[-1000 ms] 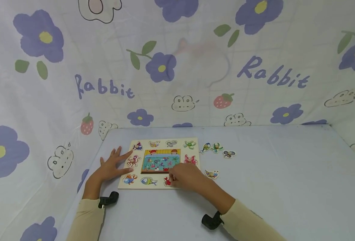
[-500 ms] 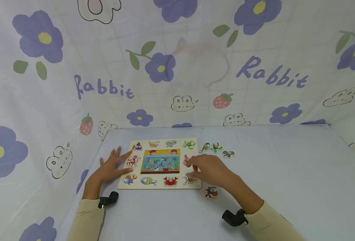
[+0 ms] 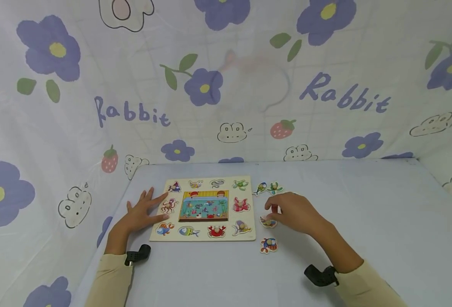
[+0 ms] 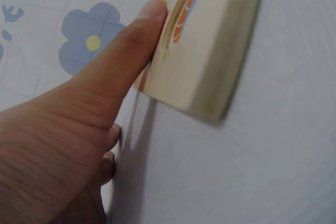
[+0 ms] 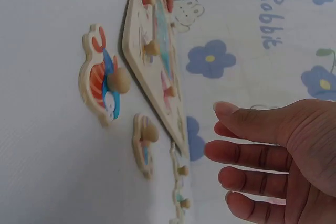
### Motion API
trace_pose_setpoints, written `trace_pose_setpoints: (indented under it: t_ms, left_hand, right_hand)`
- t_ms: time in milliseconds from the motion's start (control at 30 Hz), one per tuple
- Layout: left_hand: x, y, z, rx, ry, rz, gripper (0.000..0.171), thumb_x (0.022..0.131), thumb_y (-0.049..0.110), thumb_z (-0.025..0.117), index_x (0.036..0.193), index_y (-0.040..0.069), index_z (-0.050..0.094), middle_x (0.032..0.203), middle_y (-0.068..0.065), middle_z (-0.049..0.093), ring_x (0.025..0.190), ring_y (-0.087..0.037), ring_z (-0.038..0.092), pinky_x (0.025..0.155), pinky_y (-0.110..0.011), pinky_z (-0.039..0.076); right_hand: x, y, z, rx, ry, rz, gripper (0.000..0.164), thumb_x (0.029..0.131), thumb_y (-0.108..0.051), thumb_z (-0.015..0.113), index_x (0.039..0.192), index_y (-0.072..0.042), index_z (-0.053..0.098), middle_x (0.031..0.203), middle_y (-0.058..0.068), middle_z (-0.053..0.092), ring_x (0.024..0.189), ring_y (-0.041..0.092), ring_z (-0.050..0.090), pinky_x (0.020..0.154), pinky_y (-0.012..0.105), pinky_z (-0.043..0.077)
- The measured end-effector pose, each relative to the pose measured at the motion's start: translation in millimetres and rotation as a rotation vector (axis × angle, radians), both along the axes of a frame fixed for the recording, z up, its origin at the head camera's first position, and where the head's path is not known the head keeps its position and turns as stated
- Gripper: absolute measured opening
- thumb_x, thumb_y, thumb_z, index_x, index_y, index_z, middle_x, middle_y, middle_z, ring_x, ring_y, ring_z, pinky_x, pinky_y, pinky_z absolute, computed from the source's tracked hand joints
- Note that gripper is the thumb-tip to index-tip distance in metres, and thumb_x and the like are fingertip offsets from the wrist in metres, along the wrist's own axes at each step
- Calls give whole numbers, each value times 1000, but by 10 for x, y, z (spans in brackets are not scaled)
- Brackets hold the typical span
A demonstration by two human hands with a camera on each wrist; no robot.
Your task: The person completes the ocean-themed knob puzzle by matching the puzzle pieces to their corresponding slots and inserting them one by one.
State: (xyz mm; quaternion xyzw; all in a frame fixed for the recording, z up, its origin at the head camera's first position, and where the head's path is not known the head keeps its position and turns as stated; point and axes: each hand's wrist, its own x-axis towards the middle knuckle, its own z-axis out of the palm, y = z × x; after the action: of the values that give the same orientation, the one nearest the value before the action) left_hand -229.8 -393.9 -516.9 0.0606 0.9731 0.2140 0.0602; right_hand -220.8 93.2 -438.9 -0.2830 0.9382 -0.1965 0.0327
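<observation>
A wooden peg puzzle board (image 3: 207, 236) with sea animals round a fish-tank picture lies on the table. My left hand (image 3: 139, 213) rests at its left edge with fingers spread, and the left wrist view shows the thumb (image 4: 134, 40) against the board's edge. My right hand (image 3: 293, 213) is right of the board, near a loose snail piece (image 3: 268, 222). In the right wrist view its fingers are apart from the pieces and hold nothing. A red and blue lobster-like piece (image 3: 268, 245) with a wooden knob (image 5: 119, 80) lies nearer the front.
Behind the right hand lie a loose fish piece (image 3: 262, 188) and a green turtle piece (image 3: 275, 188). Knobbed crab (image 3: 216, 231) and starfish (image 3: 241, 205) pieces sit in the board. A patterned curtain (image 3: 249, 94) hangs along the table's back.
My right hand has moved from the crab at the board's lower edge rightward, off the board, to the snail piece. It now covers the grey loose piece. My left hand has stayed still.
</observation>
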Motion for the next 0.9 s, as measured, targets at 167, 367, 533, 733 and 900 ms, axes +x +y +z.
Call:
trace_pose_setpoints:
  t_ms: [167, 367, 533, 733, 900]
  left_hand:
    - [14, 30, 19, 32, -7, -7, 88, 84, 62, 73, 158, 26, 39, 167, -25, 7, 152, -51, -3, 105, -82, -12]
    - [41, 30, 17, 35, -6, -3, 87, 85, 61, 73, 157, 26, 39, 167, -26, 7, 152, -51, -3, 105, -81, -12]
    - [33, 13, 3, 26, -3, -4, 88, 85, 63, 73, 158, 27, 38, 168, -24, 7, 152, -50, -3, 106, -81, -13]
    - [3, -1, 6, 26, -7, -6, 89, 84, 64, 72, 158, 28, 37, 168, -23, 6, 153, -49, -4, 106, -81, -13]
    - [-4, -9, 0, 24, -16, 0, 90, 84, 64, 72, 158, 28, 37, 168, -22, 5, 153, -48, -5, 106, -80, -14]
  right_hand:
    - [-40, 73, -80, -16, -3, 10, 17, 86, -17, 82, 101, -13, 76, 77, -11, 63, 71, 11, 52, 60, 28, 45]
    - [-76, 75, -187, -14, -49, 14, 12, 86, -19, 82, 97, -16, 77, 78, -11, 63, 72, 10, 52, 62, 28, 46]
    - [-88, 61, -242, 1, -101, 13, 10, 85, -18, 84, 91, -20, 76, 76, -12, 62, 74, 11, 53, 65, 29, 46]
    - [-114, 54, -303, 8, -90, 21, 11, 84, -16, 84, 85, -22, 74, 73, -14, 60, 73, 10, 52, 65, 30, 46]
    - [-125, 37, -345, 1, -91, 22, 10, 86, -18, 83, 85, -23, 74, 72, -13, 58, 72, 10, 52, 66, 30, 46]
